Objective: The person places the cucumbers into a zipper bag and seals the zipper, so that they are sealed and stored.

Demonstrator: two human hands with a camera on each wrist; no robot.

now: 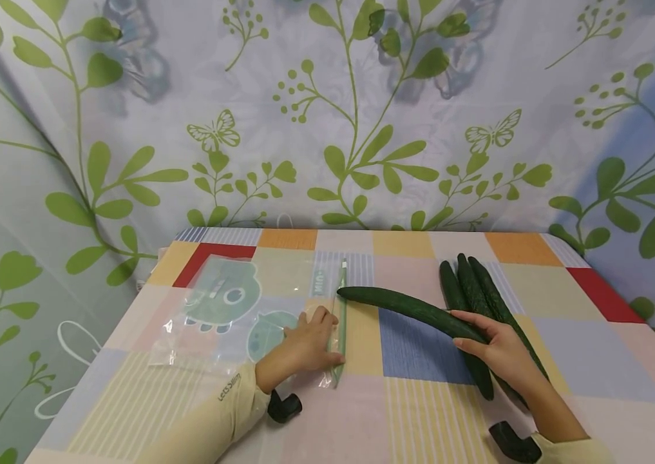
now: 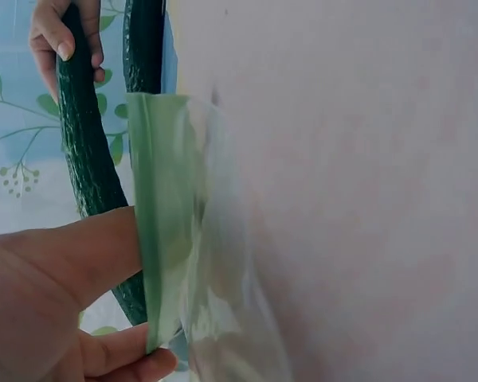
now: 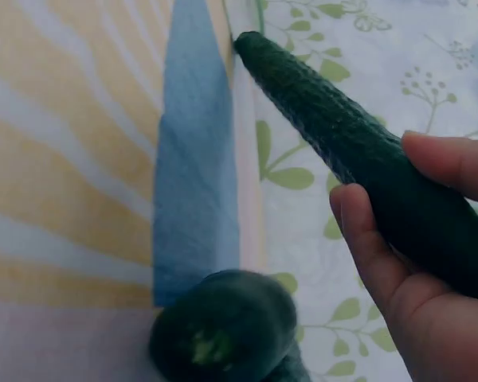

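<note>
A clear zip bag (image 1: 217, 348) with green cartoon prints lies flat on the table, its green zip edge (image 1: 342, 322) facing right. My left hand (image 1: 304, 345) grips the bag at that edge; in the left wrist view the fingers lie along the green strip (image 2: 163, 199). My right hand (image 1: 501, 351) holds a long dark green cucumber (image 1: 402, 303) near one end, thumb and fingers on opposite sides. The cucumber points left, and its far tip overlaps the top part of the zip edge. Beneath the right hand lie three more cucumbers (image 1: 469, 283), side by side.
A patchwork-patterned cloth (image 1: 437, 412) covers the table. Behind it hangs a curtain (image 1: 281, 161) printed with green leaves and butterflies. Black wrist mounts (image 1: 284, 408) sit by both sleeves, just over the table.
</note>
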